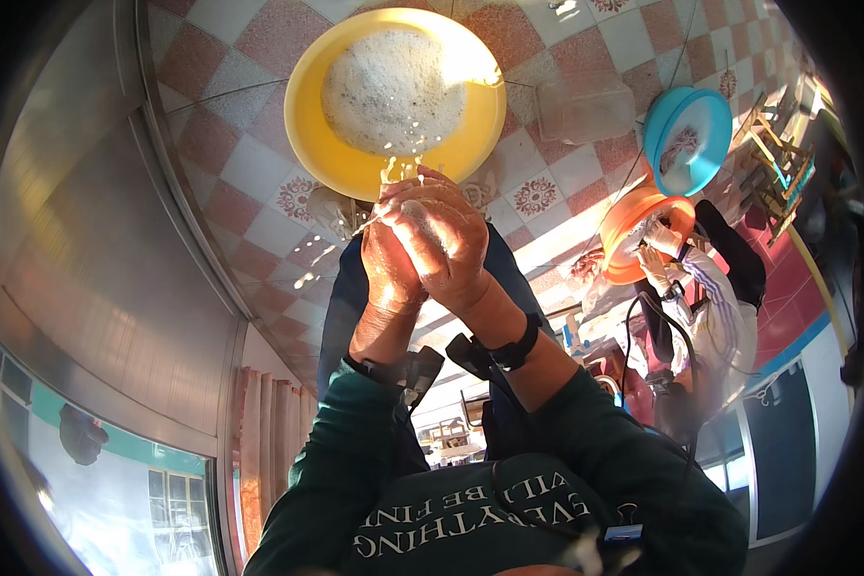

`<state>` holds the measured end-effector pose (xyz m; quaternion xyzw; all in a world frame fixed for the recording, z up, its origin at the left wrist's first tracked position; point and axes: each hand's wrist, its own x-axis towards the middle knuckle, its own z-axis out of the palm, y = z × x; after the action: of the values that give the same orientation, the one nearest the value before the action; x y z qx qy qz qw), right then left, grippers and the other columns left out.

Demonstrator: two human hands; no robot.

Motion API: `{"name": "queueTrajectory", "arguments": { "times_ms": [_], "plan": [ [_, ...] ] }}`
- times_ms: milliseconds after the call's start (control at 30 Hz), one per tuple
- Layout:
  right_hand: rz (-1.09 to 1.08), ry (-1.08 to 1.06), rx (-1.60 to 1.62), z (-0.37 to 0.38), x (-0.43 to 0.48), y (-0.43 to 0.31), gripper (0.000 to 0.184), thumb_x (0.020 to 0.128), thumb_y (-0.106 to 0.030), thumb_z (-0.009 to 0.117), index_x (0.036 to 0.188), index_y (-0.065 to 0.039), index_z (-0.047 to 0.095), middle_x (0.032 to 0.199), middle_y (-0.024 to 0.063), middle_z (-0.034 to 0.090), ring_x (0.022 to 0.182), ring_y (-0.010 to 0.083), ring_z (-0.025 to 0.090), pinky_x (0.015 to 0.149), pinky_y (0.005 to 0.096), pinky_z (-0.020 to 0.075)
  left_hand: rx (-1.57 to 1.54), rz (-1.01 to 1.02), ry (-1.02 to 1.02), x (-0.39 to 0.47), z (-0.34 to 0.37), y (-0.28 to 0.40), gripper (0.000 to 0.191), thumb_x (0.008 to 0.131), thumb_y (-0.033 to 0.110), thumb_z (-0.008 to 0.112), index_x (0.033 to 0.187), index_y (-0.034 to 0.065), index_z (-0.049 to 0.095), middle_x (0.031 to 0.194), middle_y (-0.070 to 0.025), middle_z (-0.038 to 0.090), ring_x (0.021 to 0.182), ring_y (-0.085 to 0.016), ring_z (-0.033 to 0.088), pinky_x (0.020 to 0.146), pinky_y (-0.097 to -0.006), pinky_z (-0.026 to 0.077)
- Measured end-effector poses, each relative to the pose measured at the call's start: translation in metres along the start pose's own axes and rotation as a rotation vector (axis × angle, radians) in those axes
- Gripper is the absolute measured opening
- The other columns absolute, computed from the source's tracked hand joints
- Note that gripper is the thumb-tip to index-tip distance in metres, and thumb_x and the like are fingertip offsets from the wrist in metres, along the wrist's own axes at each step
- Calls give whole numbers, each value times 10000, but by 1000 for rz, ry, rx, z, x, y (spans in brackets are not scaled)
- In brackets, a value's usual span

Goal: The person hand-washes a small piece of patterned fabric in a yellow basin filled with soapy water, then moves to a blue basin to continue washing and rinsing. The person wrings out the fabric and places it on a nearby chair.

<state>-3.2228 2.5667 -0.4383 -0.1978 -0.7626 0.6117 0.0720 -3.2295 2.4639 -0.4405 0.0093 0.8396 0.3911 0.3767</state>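
My left hand (392, 270) and my right hand (443, 234) are pressed together, wet and streaked with suds. The right one wraps over the left, its fingers bent across it. Whatever may lie between the palms is hidden. Drops of whitish water fly off the fingertips and out to the left. Both hands are just over the near rim of a yellow plastic basin (302, 133), which stands on the tiled floor. Foamy water (396, 93) covers the inside of the basin. A dark strapped device (515, 353) sits on each wrist.
A clear plastic box (585, 108) lies right of the basin. Farther right, a person (713, 317) has their hands in an orange basin (612, 252), beside a blue basin (716, 144). A metal-framed panel (137, 194) borders the left side.
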Motion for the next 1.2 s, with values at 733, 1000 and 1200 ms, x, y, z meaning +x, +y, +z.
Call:
{"name": "queueTrajectory", "arguments": {
  "times_ms": [733, 1000, 1200],
  "plan": [
    [510, 272, 326, 0, 20, -9, 408, 1034, -257, 431, 699, -33, 492, 695, 42, 555, 654, 107, 484, 647, 258, 420, -1306, -460, 75, 31, 22, 30, 410, 1045, 421, 388, 1020, 56, 573, 944, -21, 585, 857, -116, 524, 810, -289, 455],
    [120, 270, 132, 7, 22, -13, 191, 832, -15, 663, 1023, -5, 663, 969, 111, 704, 930, 188, 659, 971, 374, 437, -1764, -229, -83, 39, 10, 27, 336, 998, 209, 485, 1283, 33, 509, 1294, -111, 539, 1196, -253, 522, 1070, -370, 404],
    [-216, 28, -186, 12, 10, -24, 109, 791, -78, 680, 890, -51, 716, 912, 74, 717, 931, 214, 674, 1039, 414, 368, -1966, -235, -178, 39, 8, -7, 217, 980, 201, 515, 1128, 42, 511, 1159, -81, 537, 1079, -217, 522, 967, -342, 429]
  ]
}}
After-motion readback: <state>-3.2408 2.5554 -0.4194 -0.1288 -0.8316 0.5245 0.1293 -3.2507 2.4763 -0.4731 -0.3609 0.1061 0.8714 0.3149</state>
